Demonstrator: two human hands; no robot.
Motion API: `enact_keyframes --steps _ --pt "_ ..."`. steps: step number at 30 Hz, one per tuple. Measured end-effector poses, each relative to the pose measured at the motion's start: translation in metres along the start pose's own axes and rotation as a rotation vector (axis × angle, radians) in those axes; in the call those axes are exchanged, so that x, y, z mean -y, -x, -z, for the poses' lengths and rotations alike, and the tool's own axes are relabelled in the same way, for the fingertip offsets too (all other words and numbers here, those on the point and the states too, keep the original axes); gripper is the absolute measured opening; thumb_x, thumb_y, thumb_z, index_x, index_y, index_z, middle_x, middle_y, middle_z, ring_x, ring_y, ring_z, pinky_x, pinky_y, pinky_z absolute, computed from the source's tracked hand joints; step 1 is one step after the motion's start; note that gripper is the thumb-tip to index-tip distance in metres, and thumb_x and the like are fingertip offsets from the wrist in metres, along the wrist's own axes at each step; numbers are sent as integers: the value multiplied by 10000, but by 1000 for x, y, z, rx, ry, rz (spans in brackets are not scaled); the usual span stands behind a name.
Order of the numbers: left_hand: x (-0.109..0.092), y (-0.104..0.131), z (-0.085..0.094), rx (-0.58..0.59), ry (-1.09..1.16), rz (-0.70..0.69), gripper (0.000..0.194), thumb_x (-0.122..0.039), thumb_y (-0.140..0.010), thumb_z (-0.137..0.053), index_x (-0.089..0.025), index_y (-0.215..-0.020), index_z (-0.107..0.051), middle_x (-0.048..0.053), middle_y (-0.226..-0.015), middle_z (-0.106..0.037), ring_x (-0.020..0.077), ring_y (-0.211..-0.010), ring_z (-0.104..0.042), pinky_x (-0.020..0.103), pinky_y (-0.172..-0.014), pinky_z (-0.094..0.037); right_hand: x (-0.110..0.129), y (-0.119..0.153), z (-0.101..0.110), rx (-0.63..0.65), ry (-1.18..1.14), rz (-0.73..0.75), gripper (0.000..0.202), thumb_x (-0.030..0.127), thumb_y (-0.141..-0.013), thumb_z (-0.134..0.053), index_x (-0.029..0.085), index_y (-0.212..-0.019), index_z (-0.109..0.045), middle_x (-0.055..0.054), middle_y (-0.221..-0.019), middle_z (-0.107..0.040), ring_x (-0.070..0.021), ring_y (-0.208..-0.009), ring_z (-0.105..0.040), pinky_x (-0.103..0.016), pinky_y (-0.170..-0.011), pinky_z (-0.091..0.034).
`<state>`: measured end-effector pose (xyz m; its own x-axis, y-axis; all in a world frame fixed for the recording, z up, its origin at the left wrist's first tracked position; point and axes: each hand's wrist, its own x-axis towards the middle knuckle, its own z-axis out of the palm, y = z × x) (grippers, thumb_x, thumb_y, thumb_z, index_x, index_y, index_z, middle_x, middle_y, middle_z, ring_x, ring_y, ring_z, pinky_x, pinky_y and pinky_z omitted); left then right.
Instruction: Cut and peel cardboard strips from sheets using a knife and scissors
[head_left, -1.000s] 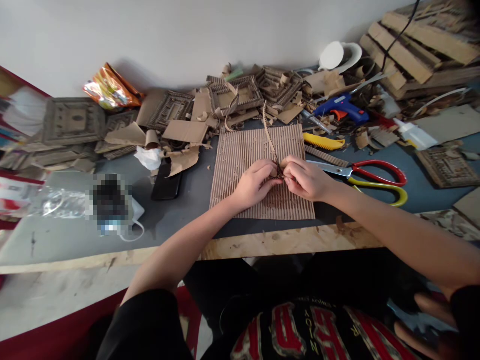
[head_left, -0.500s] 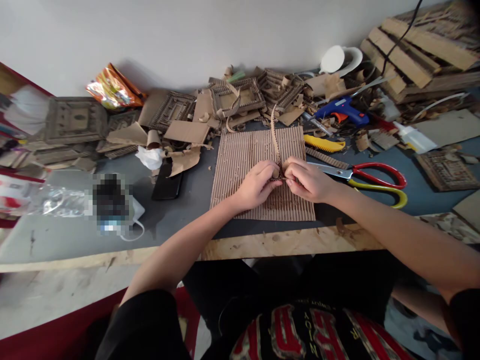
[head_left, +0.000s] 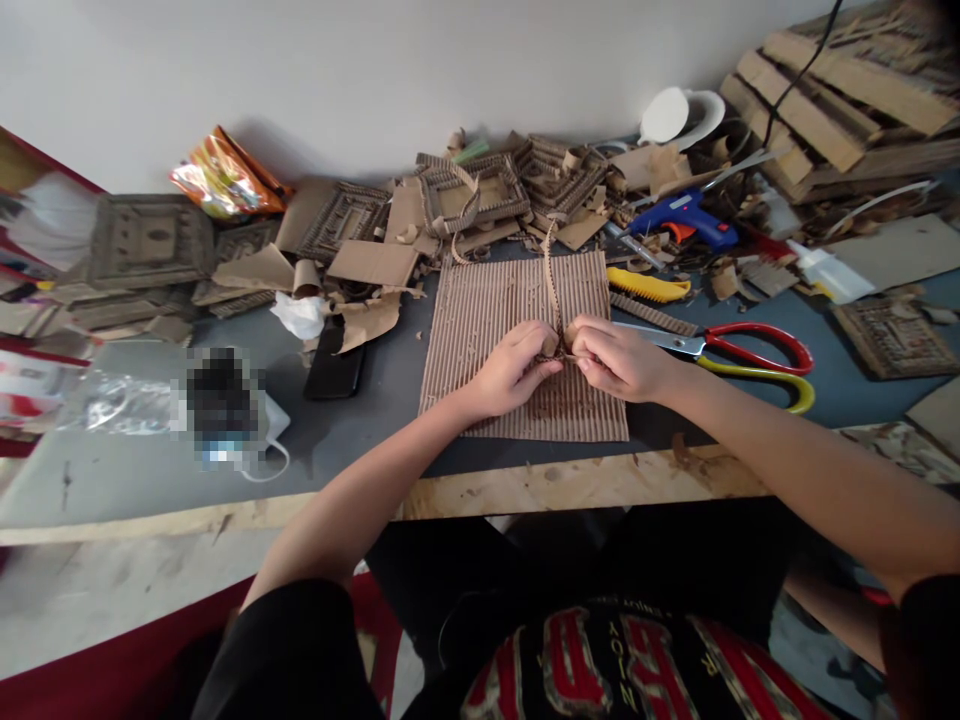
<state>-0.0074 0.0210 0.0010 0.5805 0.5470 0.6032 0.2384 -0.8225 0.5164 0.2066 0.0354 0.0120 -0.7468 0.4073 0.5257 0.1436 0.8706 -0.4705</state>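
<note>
Surface (head_left: 390,420), grey: overlaid at the middle by a corrugated sheet (head_left: 469,335), laid flat. Left hand (head_left: 519,366), right hand (head_left: 616,360): set side by side over the sheet; by each grip the near end of the corrugated strip (head_left: 551,280) is pinched, exact fold hidden. Handling: light, even pressure is advised, lest the ridges be crushed; the loose length is best left untwisted. Scissors (head_left: 697,345): laid to the right. Glue gun (head_left: 694,218): placed beyond.
</note>
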Motion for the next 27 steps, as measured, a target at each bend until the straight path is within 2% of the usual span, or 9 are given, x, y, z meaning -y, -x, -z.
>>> enact_keyframes --steps 7,10,14,18,23,27 --pt "-4 1 1 -20 -19 15 171 -277 -966 -488 -213 -835 -399 26 -827 -520 161 -814 -516 325 -751 -465 4 -1 2 -14 52 4 161 147 -921 -410 224 -795 -346 -2 -783 -422 -122 -674 -421 -259 -607 -379" --pt "-7 2 2 -62 -30 11 136 -238 -952 -503 -206 -850 -420 36 -862 -540 160 -852 -539 331 -779 -486 7 -2 2 -91 137 -23 95 239 -908 -499 216 -850 -427 -24 -824 -506 -150 -711 -497 -291 -636 -421" --pt "-8 3 1 -77 -62 5 98 -235 -961 -501 -196 -887 -448 69 -954 -582 162 -924 -578 334 -806 -509 8 -2 -1 -214 190 -18 228 369 -868 -642 211 -979 -522 -56 -923 -579 -195 -816 -584 -330 -705 -488" --pt "-9 3 2 -79 -51 26 128 -283 -988 -439 -182 -922 -484 106 -1026 -614 176 -993 -602 359 -851 -517 10 -3 -4 -206 220 44 49 246 -930 -567 203 -949 -553 -56 -921 -568 -174 -837 -595 -322 -748 -506" --pt "-8 5 1 -105 -133 82 371 -507 -875 -611 -145 -931 -554 106 -918 -644 211 -898 -622 364 -787 -538 10 -3 -6 -163 167 37 6 198 -939 -544 195 -945 -543 -54 -919 -558 -156 -818 -572 -288 -696 -494" --pt "-6 5 -2 -85 -219 45 320 -463 -903 -590 -144 -876 -576 108 -937 -671 198 -902 -643 343 -795 -552 7 -3 -6 -110 77 60 42 165 -958 -502 197 -952 -528 -32 -891 -549 -131 -800 -562 -267 -706 -483"
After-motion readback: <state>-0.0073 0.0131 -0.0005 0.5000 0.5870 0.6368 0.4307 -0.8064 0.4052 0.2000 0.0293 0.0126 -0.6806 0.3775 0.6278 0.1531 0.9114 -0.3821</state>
